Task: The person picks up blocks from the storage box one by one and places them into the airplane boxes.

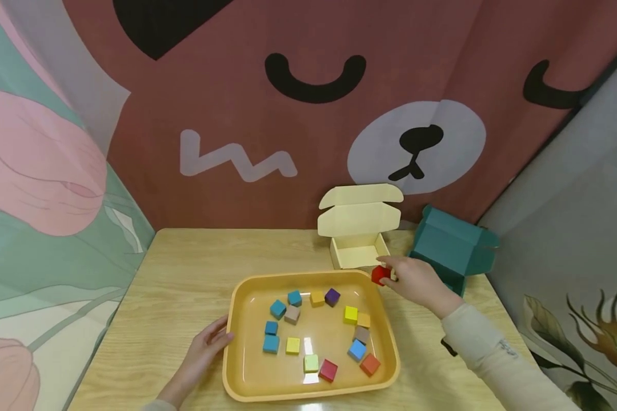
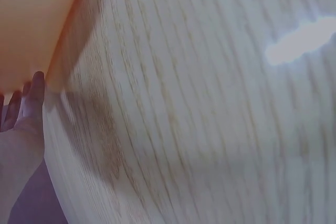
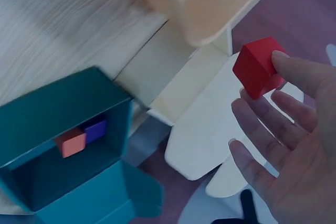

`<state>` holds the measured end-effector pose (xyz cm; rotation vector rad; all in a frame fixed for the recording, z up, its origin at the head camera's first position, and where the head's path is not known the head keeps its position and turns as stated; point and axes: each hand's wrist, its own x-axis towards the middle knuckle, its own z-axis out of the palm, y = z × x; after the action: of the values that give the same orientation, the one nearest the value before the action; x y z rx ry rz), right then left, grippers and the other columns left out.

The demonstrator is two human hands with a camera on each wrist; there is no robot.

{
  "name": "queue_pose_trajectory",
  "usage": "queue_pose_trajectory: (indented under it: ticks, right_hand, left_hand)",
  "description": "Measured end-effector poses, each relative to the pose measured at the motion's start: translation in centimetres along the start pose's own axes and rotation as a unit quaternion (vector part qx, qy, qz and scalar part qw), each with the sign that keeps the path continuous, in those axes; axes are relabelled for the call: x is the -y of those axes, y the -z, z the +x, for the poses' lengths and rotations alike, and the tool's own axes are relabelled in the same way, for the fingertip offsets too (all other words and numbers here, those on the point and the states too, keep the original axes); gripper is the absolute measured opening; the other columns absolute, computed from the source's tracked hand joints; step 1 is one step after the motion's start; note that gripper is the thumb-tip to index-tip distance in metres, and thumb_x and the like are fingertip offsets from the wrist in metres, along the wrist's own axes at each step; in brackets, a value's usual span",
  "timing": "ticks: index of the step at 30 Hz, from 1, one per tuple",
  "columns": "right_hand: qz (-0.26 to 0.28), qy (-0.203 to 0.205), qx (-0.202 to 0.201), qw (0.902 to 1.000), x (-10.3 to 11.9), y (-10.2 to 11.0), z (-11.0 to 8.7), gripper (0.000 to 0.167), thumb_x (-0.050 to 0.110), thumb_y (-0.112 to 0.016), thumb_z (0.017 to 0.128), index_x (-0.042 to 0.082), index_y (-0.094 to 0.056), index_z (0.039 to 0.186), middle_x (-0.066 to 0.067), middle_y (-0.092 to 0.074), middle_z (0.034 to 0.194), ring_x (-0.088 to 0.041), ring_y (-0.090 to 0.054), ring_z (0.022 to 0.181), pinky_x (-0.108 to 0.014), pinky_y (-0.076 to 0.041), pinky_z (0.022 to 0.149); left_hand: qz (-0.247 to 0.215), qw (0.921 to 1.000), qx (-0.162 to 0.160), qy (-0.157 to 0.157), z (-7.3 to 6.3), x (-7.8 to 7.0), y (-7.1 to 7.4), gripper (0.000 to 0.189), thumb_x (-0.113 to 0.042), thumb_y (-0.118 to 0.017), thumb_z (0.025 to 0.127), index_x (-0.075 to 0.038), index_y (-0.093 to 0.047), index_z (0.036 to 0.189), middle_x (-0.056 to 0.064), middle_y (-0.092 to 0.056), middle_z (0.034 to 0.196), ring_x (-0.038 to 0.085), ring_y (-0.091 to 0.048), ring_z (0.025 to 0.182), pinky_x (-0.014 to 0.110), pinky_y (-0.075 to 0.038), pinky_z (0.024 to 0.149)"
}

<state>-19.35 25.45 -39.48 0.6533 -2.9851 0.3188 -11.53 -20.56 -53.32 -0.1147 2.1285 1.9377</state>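
Note:
Between thumb and fingertips my right hand [image 1: 416,281] pinches a red cube [image 3: 257,66], held above the yellow tray's [image 1: 228,365] far right corner. Just beyond it stands an open cream box [image 1: 360,256] with its lid raised. To the right is an open teal box [image 1: 444,240]; in the right wrist view an orange-pink cube [image 3: 72,142] and a purple cube [image 3: 95,130] lie inside it. My left hand [image 1: 201,353] rests against the tray's left side, fingers touching the rim. Several colored cubes lie in the tray, among them a crimson cube [image 1: 328,370] and a green cube [image 1: 311,363].
The tray and boxes stand on a wooden table [image 1: 185,274]. A curtain printed with a bear face [image 1: 313,142] hangs right behind the table. Grey fabric with a plant print [image 1: 571,228] borders the right side. A small dark object [image 1: 448,347] shows by the right sleeve.

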Motion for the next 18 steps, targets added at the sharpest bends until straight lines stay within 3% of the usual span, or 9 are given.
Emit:
queue_pose_trajectory:
  ticks: [6,10,14,18]
  right_hand:
    - [0.007,-0.035,0.016,0.9992,-2.2,0.2,-0.8,0.037,0.02,-0.081,0.084,0.004,-0.07,0.115,-0.005,-0.07,0.095,-0.019,-0.064,0.077,-0.037,-0.055,0.062]
    - [0.0,-0.053,0.026,0.9982,-3.9,0.5,-1.1,0.038,0.021,-0.08,0.084,0.004,-0.07,0.116,-0.004,-0.069,0.09,-0.016,-0.061,0.07,-0.035,-0.052,0.056]
    - [0.001,-0.08,0.055,0.9953,-5.5,1.2,-1.4,0.035,0.022,-0.078,0.087,0.004,-0.069,0.116,-0.004,-0.068,0.088,-0.015,-0.059,0.069,-0.036,-0.051,0.056]
    - [-0.005,-0.107,0.087,0.9904,-7.4,1.5,-1.9,0.038,0.022,-0.075,0.089,0.001,-0.067,0.119,-0.011,-0.069,0.096,-0.024,-0.064,0.079,-0.042,-0.054,0.062]
  left_hand:
    - [0.003,0.9999,0.011,0.001,0.0,-0.2,0.5,0.056,-0.017,-0.06,0.099,0.004,-0.039,0.147,0.026,-0.041,0.149,0.042,-0.046,0.132,0.033,-0.05,0.098]
    - [0.012,0.9998,0.014,-0.002,-0.1,-0.4,0.5,0.056,-0.016,-0.059,0.1,0.005,-0.037,0.148,0.027,-0.038,0.15,0.042,-0.044,0.133,0.032,-0.05,0.099]
    - [0.02,0.9997,0.011,-0.007,-0.3,-0.7,0.4,0.055,-0.015,-0.058,0.101,0.006,-0.038,0.147,0.027,-0.038,0.15,0.043,-0.044,0.134,0.032,-0.048,0.101]
    - [0.022,0.9996,0.015,-0.006,-0.4,-0.7,0.3,0.054,-0.015,-0.057,0.101,0.006,-0.038,0.147,0.027,-0.038,0.151,0.043,-0.043,0.134,0.034,-0.047,0.102]
